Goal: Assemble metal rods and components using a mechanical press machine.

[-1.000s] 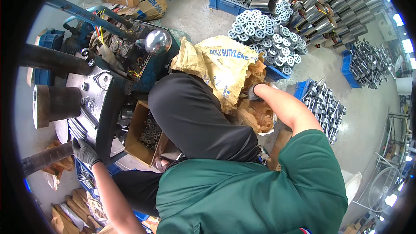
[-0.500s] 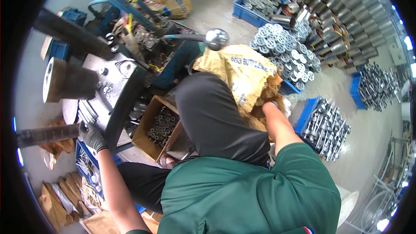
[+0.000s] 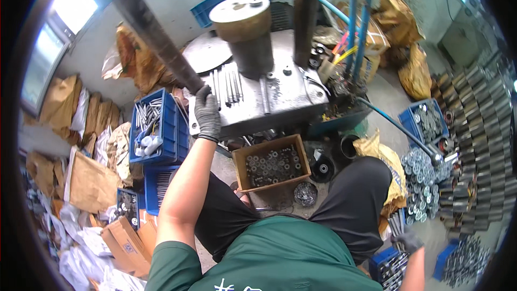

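My left hand (image 3: pixel 208 116), in a dark grey glove, rests at the front left corner of the metal press table (image 3: pixel 293 94), its fingers stretched out against the foot of a dark steel column (image 3: pixel 175 56). Right beside those fingertips lies a row of slim metal rods (image 3: pixel 229 86). Low on the right, my gloved right hand (image 3: pixel 410 241) is closed round a bundle of metal rods (image 3: pixel 397 223), which points upward beside an open yellow paper sack (image 3: pixel 398 180). Behind the row of rods, a thick steel cylinder (image 3: pixel 245 37) stands over the table.
An open cardboard box (image 3: pixel 239 170) of small ring-shaped parts sits between my knees and the table. Blue crates (image 3: pixel 177 134) with metal parts stand at the left. A ball-ended lever (image 3: pixel 396 125) reaches to the right, near silver wheel-like parts (image 3: pixel 420 180) and stacked steel tubes (image 3: pixel 474 129).
My view has swung left toward the press table. My right hand, hidden inside the sack before, is now out with a bundle of rods. My left hand stays near the table's corner.
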The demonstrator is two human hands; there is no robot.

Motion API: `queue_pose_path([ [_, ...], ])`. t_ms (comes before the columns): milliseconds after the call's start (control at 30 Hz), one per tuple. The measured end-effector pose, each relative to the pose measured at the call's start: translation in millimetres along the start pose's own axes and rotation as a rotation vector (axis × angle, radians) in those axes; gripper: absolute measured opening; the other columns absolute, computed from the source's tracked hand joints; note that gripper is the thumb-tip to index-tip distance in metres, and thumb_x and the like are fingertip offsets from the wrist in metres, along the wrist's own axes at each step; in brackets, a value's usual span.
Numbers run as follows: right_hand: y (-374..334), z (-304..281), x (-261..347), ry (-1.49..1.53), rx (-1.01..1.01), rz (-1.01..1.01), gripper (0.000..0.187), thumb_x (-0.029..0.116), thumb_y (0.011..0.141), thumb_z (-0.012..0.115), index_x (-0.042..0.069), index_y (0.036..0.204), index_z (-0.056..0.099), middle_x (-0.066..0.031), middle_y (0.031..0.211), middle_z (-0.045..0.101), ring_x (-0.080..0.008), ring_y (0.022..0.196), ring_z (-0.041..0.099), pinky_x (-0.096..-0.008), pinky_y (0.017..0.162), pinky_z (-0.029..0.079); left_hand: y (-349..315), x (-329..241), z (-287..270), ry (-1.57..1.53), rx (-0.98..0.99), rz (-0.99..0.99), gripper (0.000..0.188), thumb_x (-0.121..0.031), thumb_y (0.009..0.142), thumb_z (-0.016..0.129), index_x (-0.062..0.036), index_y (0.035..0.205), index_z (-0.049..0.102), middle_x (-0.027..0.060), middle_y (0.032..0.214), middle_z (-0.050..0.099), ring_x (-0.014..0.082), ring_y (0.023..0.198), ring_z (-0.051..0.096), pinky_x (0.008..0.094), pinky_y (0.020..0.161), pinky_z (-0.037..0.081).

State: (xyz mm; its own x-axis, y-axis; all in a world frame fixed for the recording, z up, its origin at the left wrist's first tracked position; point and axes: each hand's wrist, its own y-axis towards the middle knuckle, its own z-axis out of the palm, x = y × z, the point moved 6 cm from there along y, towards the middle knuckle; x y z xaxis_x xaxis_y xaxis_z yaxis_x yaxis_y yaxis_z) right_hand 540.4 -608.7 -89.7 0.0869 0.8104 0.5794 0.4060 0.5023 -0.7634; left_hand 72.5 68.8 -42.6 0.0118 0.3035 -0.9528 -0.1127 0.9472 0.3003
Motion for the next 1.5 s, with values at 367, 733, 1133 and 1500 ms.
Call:
queue_pose_path([
  [367,-56,232,396,0.208,0.502,-0.463,0.076,0.003,0.080,0.070,-0.001,0.148,0.037,-0.0136,0.088,0.064,-0.0200,0.065,0.064,-0.0331,0.054,0.053,38,4,-4,0.744,0.129,0.063,0.047,-0.011,0.085,0.059,-0.0111,0.131,0.064,0.0263,0.117,0.064,0.0363,0.111,0.062,0.0418,0.099,0.047],
  [733,165,449,590,-0.879,-0.054,-1.264,0.049,0.006,0.080,0.063,-0.005,0.126,0.054,-0.0135,0.087,0.068,-0.0216,0.075,0.067,-0.0331,0.070,0.056,39,-29,3,0.304,0.243,-0.106,0.038,-0.027,0.093,0.065,-0.0124,0.128,0.069,0.0287,0.150,0.033,0.0331,0.134,0.044,0.0321,0.117,0.030],
  [1133,121,434,595,-0.547,-0.077,-1.178,0.039,0.007,0.081,0.069,-0.003,0.119,0.065,-0.0134,0.099,0.073,-0.0195,0.088,0.070,-0.0311,0.081,0.056,37,-18,5,0.829,0.117,0.224,0.037,-0.029,0.094,0.060,-0.0131,0.127,0.067,0.0234,0.114,0.067,0.0374,0.112,0.062,0.0452,0.104,0.044],
  [1500,-48,175,381,-0.155,0.222,-1.304,0.045,-0.021,0.069,0.044,0.002,0.103,0.064,-0.0107,0.107,0.069,-0.0213,0.102,0.067,-0.0335,0.090,0.052,54,16,-33,0.751,0.113,0.360,0.032,-0.017,0.085,0.061,-0.0010,0.111,0.071,0.0242,0.108,0.068,0.0370,0.108,0.062,0.0450,0.097,0.047],
])
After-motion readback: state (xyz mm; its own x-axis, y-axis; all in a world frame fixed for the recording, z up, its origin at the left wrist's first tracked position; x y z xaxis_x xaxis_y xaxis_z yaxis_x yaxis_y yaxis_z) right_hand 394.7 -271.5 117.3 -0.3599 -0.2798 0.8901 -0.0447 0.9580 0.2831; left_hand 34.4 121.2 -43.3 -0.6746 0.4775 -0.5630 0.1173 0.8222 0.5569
